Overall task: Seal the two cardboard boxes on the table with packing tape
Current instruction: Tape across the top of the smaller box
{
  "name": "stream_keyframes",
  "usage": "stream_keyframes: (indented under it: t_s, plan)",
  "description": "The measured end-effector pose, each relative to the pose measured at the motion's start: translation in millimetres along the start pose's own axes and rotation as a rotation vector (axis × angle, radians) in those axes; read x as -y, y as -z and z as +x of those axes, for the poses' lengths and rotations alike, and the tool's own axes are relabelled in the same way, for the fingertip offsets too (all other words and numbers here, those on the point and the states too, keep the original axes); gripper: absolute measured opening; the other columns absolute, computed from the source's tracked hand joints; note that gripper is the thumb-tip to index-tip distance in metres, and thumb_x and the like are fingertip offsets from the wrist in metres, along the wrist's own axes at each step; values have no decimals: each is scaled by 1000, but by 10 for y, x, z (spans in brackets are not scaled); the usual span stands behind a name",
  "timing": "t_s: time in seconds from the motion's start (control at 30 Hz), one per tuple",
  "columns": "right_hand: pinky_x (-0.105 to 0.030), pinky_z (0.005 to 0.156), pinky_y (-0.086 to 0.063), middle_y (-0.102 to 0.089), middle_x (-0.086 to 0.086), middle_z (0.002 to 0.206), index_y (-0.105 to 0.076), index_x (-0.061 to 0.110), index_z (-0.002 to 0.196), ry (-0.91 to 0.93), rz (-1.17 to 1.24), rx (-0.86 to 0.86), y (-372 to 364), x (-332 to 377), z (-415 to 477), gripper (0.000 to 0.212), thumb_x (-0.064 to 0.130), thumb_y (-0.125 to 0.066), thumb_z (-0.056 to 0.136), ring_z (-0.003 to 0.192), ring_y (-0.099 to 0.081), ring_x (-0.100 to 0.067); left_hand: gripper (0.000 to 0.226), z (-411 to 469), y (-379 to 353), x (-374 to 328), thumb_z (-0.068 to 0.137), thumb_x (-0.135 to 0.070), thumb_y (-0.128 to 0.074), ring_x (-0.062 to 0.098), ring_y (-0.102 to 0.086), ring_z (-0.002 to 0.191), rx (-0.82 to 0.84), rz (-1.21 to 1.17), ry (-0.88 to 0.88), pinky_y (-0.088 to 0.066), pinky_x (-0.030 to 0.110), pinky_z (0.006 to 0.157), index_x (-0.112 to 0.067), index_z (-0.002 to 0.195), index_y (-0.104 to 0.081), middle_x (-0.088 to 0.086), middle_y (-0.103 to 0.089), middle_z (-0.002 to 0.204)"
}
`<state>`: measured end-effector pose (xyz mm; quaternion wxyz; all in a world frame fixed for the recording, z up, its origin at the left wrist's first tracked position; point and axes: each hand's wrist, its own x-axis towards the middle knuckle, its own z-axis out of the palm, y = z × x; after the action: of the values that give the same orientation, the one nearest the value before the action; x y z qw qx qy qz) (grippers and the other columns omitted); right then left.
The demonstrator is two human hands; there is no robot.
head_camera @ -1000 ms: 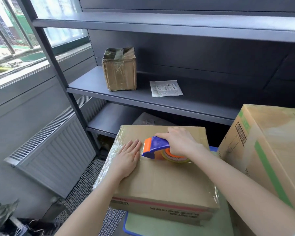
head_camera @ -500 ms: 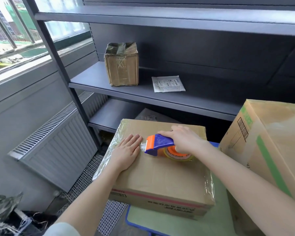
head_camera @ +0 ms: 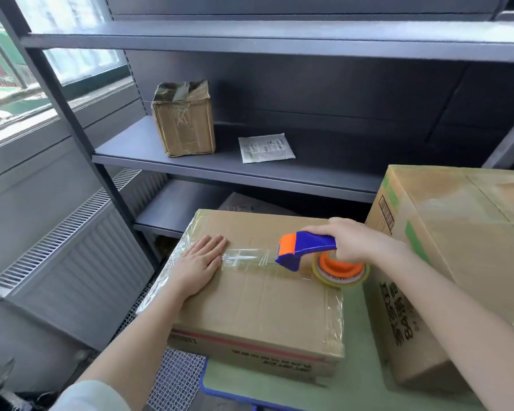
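A flat cardboard box (head_camera: 258,310) lies on the green table (head_camera: 279,393), its edges covered in clear tape. My left hand (head_camera: 201,264) presses flat on the box's left top, fingers straight, on the start of a clear tape strip (head_camera: 247,259). My right hand (head_camera: 350,241) grips the blue and orange tape dispenser (head_camera: 306,249) near the box's right edge, with the tape roll (head_camera: 340,271) under it. The strip runs from my left fingertips to the dispenser. A taller cardboard box (head_camera: 463,256) with green markings stands at the right.
A dark metal shelf unit (head_camera: 250,170) stands behind the table, holding a small taped box (head_camera: 184,120) and a white packet (head_camera: 266,147). A radiator (head_camera: 72,247) and window are at the left. Mesh flooring (head_camera: 172,378) lies below the table edge.
My right hand has pulled the dispenser rightward across the flat box, laying out a strip of clear tape. My left hand stays pressed on the tape's start.
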<state>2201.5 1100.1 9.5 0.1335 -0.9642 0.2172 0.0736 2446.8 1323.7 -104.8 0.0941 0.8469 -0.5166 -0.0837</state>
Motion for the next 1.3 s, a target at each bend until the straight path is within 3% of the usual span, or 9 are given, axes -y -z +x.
stream_keyframes:
  t_s: [0.13, 0.2, 0.37, 0.57, 0.87, 1.03, 1.3]
  plan:
    - [-25, 61, -34, -37, 15, 86, -24, 56, 136, 11, 52, -39, -163, -68, -142, 74, 11, -47, 83, 83, -40, -9, 48, 10, 12, -59, 102, -33, -25, 6, -3, 144, -7, 17, -10, -4, 27, 117, -36, 148, -13, -18, -9, 155]
    - [-28, 66, -36, -36, 14, 85, -21, 57, 136, 33, 14, -70, -198, -83, -150, 74, 12, -46, 83, 86, -39, -12, 49, 27, 30, -113, 101, -31, -25, 8, -3, 144, 0, 18, 14, -2, 28, 117, -34, 149, -14, -16, -9, 156]
    - [-29, 70, -31, -35, 8, 86, -24, 54, 137, -5, -42, -89, -217, -91, -142, 71, 12, -46, 84, 90, -35, -15, 58, 133, 4, -489, 100, -35, -18, 16, 5, 145, 34, 87, 117, 5, 32, 118, -11, 150, -1, 2, 0, 158]
    - [-29, 69, -30, -37, 5, 92, -25, 50, 139, -42, -67, -112, -207, -101, -151, 69, 15, -51, 85, 91, -34, -14, 64, 151, -138, -925, 100, -40, -17, 17, 14, 144, 49, 93, -72, 10, 29, 117, -4, 148, 6, 11, 10, 157]
    - [-25, 59, -27, -38, 7, 92, -28, 50, 137, -69, -57, -81, -130, -99, -150, 69, 13, -51, 83, 89, -37, -14, 81, 46, -229, -886, 92, -63, -15, 10, 12, 143, -9, 149, -162, 11, 26, 116, -11, 148, 11, 1, 8, 157]
    - [-29, 68, -34, -41, 3, 97, -26, 46, 141, -64, -68, -79, -125, 186, -47, 66, 17, -50, 86, 96, -44, -19, 83, 76, -123, -543, 91, -65, -17, 7, 14, 142, 11, 167, -173, 11, 23, 115, -13, 148, 12, 0, 9, 157]
    - [-31, 75, -34, -47, -5, 108, -24, 41, 144, -47, -128, -111, -189, 575, 211, 63, 18, -48, 90, 107, -46, -25, 81, 86, 51, -144, 91, -65, -22, -1, 21, 134, 23, 150, -182, 16, 15, 109, -19, 148, 11, -9, 13, 154]
